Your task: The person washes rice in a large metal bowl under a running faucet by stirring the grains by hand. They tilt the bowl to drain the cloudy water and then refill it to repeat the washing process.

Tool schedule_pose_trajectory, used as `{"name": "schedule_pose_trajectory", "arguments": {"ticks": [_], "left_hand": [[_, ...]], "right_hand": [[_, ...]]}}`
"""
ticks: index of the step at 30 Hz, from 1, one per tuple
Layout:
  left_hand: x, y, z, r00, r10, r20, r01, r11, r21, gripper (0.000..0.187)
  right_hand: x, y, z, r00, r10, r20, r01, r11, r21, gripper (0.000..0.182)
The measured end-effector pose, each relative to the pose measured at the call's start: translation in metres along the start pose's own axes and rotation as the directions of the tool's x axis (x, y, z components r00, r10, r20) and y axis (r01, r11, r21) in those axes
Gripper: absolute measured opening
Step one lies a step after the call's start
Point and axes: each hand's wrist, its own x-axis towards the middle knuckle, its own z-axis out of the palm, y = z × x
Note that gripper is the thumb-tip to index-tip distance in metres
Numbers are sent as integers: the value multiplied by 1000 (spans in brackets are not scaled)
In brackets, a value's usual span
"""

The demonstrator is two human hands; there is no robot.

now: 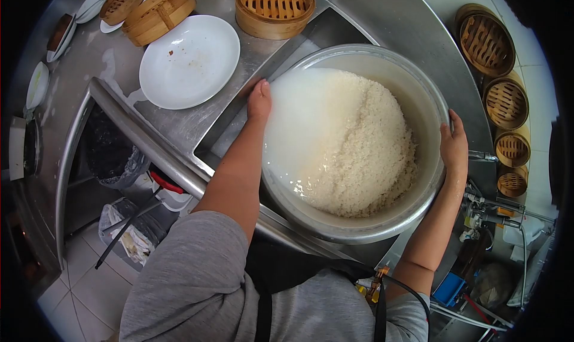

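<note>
A large round metal pot (pixel 353 231) is tilted over the sink, its left side lower. Inside, wet white rice (pixel 376 156) is heaped to the right, and cloudy water (pixel 299 114) lies at the left, up to the rim. My left hand (pixel 259 101) grips the rim at the upper left, fingers wrapped over the edge. On the right side, my right hand (pixel 454 144) holds the rim, thumb on the inner side and fingers outside. The pot's underside is hidden.
A white plate (pixel 190 61) with crumbs lies on the steel counter (pixel 119 61), beside bamboo steamers (pixel 275 10). More steamers (pixel 487 43) line the right wall. Taps and hoses (pixel 478 204) are at the right. A steel rail (pixel 149 144) and lined bins (pixel 134 228) stand at the left.
</note>
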Motion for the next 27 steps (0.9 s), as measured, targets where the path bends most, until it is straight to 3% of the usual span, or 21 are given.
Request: {"name": "schedule_pose_trajectory", "arguments": {"ticks": [27], "left_hand": [[6, -13, 1, 999, 7, 43, -6, 1000, -16, 38]], "right_hand": [[5, -26, -6, 999, -20, 26, 22, 997, -80, 39]]}}
